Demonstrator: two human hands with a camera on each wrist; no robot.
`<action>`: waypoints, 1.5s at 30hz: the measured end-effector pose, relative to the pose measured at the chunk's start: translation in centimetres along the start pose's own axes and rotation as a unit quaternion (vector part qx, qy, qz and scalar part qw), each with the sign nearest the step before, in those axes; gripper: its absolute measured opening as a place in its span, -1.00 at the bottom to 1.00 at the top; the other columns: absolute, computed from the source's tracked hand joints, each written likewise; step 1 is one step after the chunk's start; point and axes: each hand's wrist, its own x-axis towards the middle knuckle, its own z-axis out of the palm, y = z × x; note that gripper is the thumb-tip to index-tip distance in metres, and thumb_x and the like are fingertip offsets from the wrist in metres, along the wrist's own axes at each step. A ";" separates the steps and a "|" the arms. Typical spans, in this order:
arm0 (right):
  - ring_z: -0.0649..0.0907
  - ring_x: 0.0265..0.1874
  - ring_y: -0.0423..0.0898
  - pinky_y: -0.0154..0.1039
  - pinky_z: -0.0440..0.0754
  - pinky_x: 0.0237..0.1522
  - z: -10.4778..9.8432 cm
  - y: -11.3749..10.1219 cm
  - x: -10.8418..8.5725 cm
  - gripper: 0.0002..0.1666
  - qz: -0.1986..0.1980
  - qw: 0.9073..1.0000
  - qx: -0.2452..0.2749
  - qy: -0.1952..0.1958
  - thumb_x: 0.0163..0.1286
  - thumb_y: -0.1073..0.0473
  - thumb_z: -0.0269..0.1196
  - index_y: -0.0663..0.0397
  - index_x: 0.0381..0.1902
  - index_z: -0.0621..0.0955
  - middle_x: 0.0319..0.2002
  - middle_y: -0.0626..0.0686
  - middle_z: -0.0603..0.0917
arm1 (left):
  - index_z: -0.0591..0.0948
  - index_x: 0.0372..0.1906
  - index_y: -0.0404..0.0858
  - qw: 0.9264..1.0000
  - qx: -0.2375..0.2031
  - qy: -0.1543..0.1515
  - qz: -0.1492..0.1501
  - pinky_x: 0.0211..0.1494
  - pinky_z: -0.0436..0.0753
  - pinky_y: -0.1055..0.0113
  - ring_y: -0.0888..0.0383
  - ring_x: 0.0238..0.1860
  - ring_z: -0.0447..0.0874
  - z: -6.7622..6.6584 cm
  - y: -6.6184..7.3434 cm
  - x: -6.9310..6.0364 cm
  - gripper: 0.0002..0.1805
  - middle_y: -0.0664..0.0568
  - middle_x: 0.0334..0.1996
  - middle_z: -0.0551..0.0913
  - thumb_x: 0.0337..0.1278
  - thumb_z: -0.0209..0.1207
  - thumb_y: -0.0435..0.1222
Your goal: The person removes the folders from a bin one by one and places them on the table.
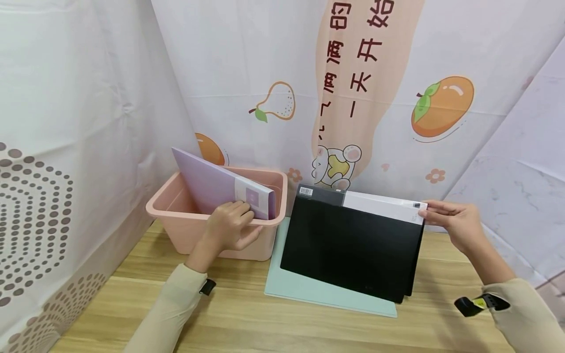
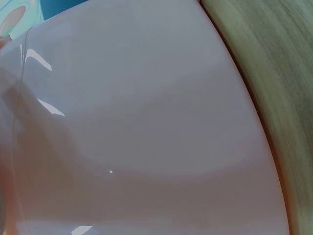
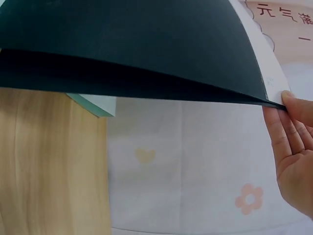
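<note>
A purple file folder [image 1: 207,184] leans tilted inside a pink plastic bin [image 1: 216,171], its upper end above the rim. My left hand [image 1: 229,225] grips the bin's front rim, fingers over it against the folder and thumb outside. In the left wrist view the bin's wall [image 2: 161,127] fills most of the picture and the fingers are largely hidden. At the right, my right hand [image 1: 456,223] pinches the upper right corner of a black file folder [image 1: 353,240] with a white spine strip. The folder stands tilted over a pale green folder [image 1: 326,291] lying on the table.
The wood-grain table [image 1: 247,314] carries everything. Behind it hangs a printed white curtain [image 1: 247,54] with fruit and lettering, close to the bin and the folders. Another curtain [image 1: 88,122] hangs along the left side.
</note>
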 end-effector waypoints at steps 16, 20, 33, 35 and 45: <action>0.80 -0.39 -0.27 -0.36 0.74 -0.34 0.3 1.6 0.4 -0.68 0.006 1.000 -0.012 -0.019 0.28 0.49 0.34 0.00 -0.17 0.82 -0.36 -0.10 0.84 | 0.42 -0.66 -0.21 1.000 0.001 0.004 -0.001 -0.57 0.48 0.29 0.10 -0.63 0.43 0.1 0.0 0.1 -0.50 0.02 -0.64 0.48 0.33 -0.05 0.01; 0.79 -0.39 -0.27 -0.37 0.73 -0.34 0.4 2.0 0.6 -0.67 0.012 0.999 -0.022 -0.023 0.28 0.48 0.35 -0.05 -0.18 0.82 -0.36 -0.12 0.84 | 0.42 -0.66 -0.20 1.000 0.001 -0.004 -0.002 -0.56 0.50 0.30 0.11 -0.62 0.44 0.0 0.0 0.1 -0.50 0.02 -0.64 0.48 0.34 -0.05 0.02; 0.78 -0.30 -0.32 -0.39 0.74 -0.24 1.0 3.5 1.5 -0.69 0.045 0.997 -0.049 -0.044 0.32 0.41 0.35 -0.07 -0.10 0.81 -0.30 -0.19 0.82 | 0.45 -0.65 -0.20 1.000 0.000 -0.013 -0.002 -0.56 0.50 0.30 0.11 -0.61 0.46 -0.1 0.1 0.0 -0.48 0.00 -0.62 0.51 0.35 -0.06 0.04; 0.77 -0.29 -0.34 -0.39 0.74 -0.24 1.1 3.7 1.6 -0.68 0.046 0.996 -0.055 -0.044 0.31 0.41 0.36 -0.05 -0.07 0.80 -0.29 -0.22 0.81 | 0.45 -0.65 -0.20 1.000 0.000 -0.013 -0.001 -0.56 0.51 0.30 0.10 -0.62 0.45 -0.1 0.1 0.0 -0.48 0.00 -0.62 0.51 0.36 -0.06 0.04; 0.76 -0.27 -0.37 -0.43 0.72 -0.22 1.7 4.5 2.2 -0.72 0.059 0.994 -0.075 -0.046 0.34 0.34 0.37 -0.12 -0.08 0.80 -0.24 -0.33 0.78 | 0.44 -0.65 -0.20 1.000 0.003 -0.006 0.000 -0.57 0.50 0.30 0.10 -0.62 0.45 0.1 0.0 0.0 -0.46 0.01 -0.63 0.51 0.37 -0.08 0.05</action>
